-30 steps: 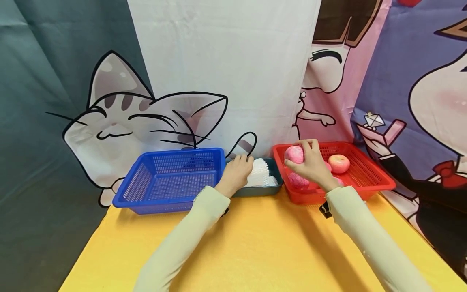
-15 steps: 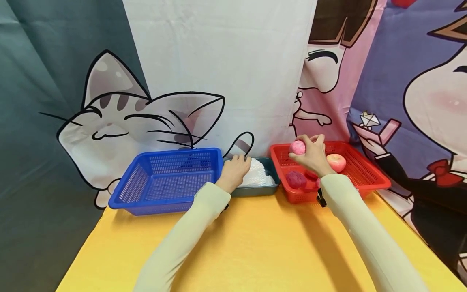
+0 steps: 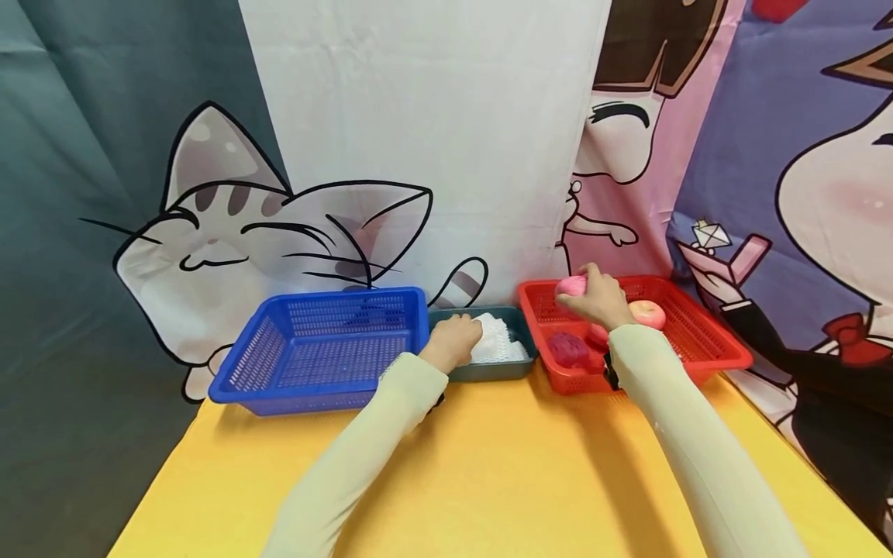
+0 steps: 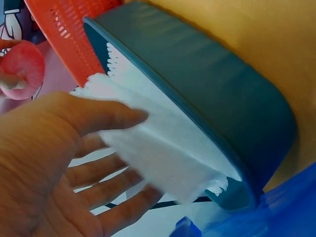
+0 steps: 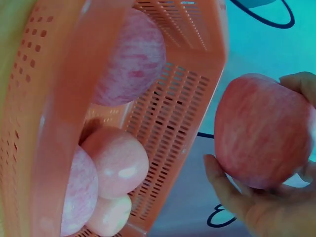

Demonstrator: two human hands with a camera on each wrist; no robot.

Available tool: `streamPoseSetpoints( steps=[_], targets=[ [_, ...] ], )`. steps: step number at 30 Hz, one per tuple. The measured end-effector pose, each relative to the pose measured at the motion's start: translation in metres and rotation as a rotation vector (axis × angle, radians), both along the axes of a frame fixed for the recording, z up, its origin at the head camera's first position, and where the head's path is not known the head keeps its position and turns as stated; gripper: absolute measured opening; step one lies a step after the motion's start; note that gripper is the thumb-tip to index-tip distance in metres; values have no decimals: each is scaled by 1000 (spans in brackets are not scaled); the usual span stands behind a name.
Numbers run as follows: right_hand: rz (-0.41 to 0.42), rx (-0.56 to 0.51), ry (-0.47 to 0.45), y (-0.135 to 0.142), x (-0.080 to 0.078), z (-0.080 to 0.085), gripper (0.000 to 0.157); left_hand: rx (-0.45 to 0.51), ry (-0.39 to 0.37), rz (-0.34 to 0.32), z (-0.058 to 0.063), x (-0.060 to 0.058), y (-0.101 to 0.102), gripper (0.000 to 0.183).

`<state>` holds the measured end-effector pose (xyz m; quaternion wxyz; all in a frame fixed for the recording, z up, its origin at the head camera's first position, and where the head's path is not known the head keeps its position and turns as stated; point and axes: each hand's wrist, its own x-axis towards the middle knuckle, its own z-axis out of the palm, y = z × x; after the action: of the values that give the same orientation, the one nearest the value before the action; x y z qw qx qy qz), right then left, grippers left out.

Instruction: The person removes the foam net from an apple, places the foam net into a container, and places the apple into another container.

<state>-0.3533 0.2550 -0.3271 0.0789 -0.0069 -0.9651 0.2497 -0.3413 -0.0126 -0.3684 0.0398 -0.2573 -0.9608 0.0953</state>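
Note:
My right hand (image 3: 601, 299) holds a pink-red apple (image 5: 264, 131) above the left part of the red basket (image 3: 705, 353); thumb and fingers wrap its sides in the right wrist view. Over the left end of a small dark green tray (image 4: 197, 74), my left hand (image 4: 84, 153) pinches a white foam fruit net (image 4: 163, 163). The thumb lies on the net's face, while the fingertips are hidden behind it. More white foam netting (image 3: 518, 353) lies in the tray. Several other apples, including a streaked one (image 5: 131, 61) and a paler one (image 5: 116, 160), sit in the red basket.
A blue mesh basket (image 3: 230, 368) with nothing visible inside stands left of the tray. All three containers line up at the back of a yellow table (image 3: 488, 465), before a printed cloth backdrop (image 3: 418, 116).
My right hand has lifted the apple slightly and moved a little right within the basket area. My left hand has dipped slightly at the tray, its fingers drawn closer together.

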Motion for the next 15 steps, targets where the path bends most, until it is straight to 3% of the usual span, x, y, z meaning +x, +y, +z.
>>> streamPoseSetpoints(
  steps=[4, 11, 15],
  targets=[
    [-23, 29, -49, 1, -4, 1, 77, 18, -57, 9, -2, 1, 0, 22],
    [-18, 36, -83, 2, -11, -7, 77, 13, -135, 15, -6, 4, 2, 52],
    [13, 10, -143, 5, -15, -15, 79, 1, -168, -4, -8, 9, 4, 45]
  ],
)
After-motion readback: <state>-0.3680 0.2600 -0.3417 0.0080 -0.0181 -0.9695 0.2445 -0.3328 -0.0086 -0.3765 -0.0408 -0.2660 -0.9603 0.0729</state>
